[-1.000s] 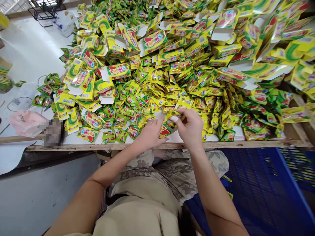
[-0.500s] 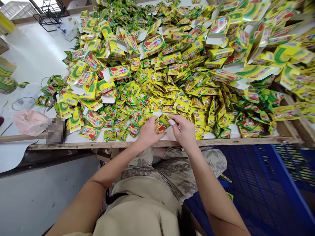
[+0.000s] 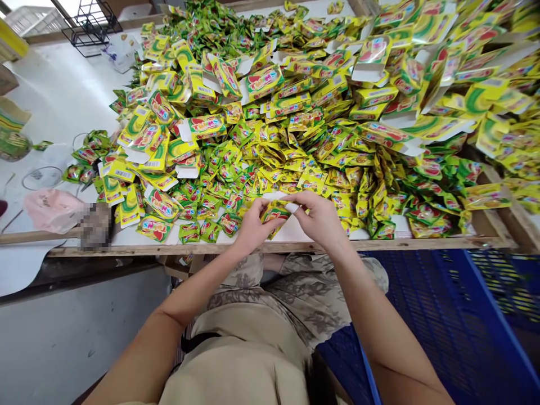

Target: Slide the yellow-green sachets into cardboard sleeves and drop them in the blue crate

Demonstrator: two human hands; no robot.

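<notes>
Near the table's front edge, my left hand (image 3: 253, 226) is closed around a small yellow-green carton (image 3: 273, 212) printed with a red watermelon picture. The fingers and thumb grip its left side and partly cover it. My right hand (image 3: 320, 218) pinches at the carton's right end, where the fingers hide much of the contact. Something white, like a finger cover, shows at the right thumb tip. Small yellow sachets (image 3: 312, 179) lie heaped just beyond both hands. Green sachets (image 3: 208, 205) are spread to the left of them.
Many cartons (image 3: 264, 80), some with open white flaps, are piled behind the sachets. A wooden rim (image 3: 211, 248) borders the table. On the left lie a pink bag (image 3: 53, 209) and a black wire rack (image 3: 93, 28). A blue crate (image 3: 439, 315) stands below right.
My right hand has come from the sachets to the right end of the carton. My left hand keeps hold, and the carton has shifted slightly left and tilted.
</notes>
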